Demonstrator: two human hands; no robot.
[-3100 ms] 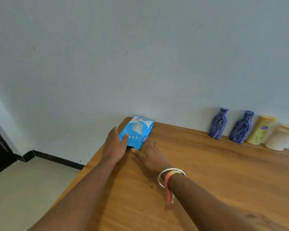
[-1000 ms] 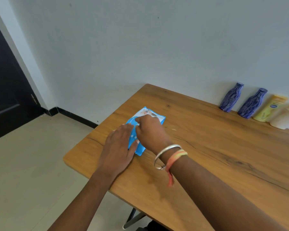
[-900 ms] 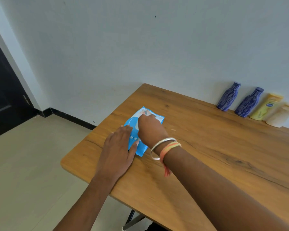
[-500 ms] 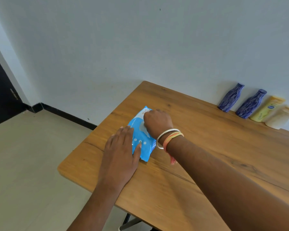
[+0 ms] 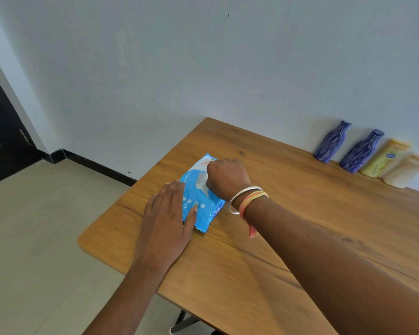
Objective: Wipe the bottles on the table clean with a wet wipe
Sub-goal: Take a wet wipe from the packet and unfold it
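A blue wet wipe pack (image 5: 200, 210) lies flat on the wooden table (image 5: 300, 213) near its left end. My left hand (image 5: 166, 221) rests flat on the pack's near left side, thumb across it, pressing it down. My right hand (image 5: 225, 177) is closed in a fist over the pack's far half; its fingertips are hidden, and a white patch shows just under them. Against the wall at the back right stand two dark blue bottles (image 5: 331, 145) (image 5: 362, 152), a yellow bottle (image 5: 385, 158) and a cream bottle (image 5: 405, 171), all out of my hands' reach.
The table's rounded left corner (image 5: 82, 240) is close to my left hand, with tiled floor (image 5: 34, 238) beyond it. A dark door (image 5: 0, 131) is at the far left. A metal table leg (image 5: 182, 322) shows under the near edge.
The pack came from the table's far corner to nearer me. My right hand has shifted from its near end up onto its far half, and a white patch now shows beneath it.
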